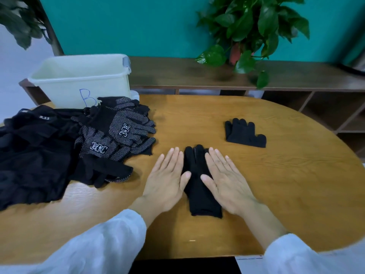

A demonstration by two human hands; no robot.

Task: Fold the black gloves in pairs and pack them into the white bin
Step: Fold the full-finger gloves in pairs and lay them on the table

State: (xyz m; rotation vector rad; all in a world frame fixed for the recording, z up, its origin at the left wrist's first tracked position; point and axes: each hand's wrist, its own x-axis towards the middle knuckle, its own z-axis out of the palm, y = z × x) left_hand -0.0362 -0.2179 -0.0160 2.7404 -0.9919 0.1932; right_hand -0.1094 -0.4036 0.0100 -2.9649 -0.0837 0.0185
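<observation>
Sleeves [94,244] of pale cloth frame the near edge of the wooden table [276,184]. Just beyond them, the left hand [166,178] and right hand [225,180] lie flat with straight fingers, gripping nothing, pressing on either side of a black glove [197,186] that lies lengthwise between them, cuff toward the person. Farther right, well apart, a folded pair [245,133] rests on the table. To the left sits a heap of dotted gloves [118,133] against dark cloth [33,161]. Behind the heap stands the white bin [79,76], marked B. A potted plant [248,36] stands on the far shelf [177,72].
</observation>
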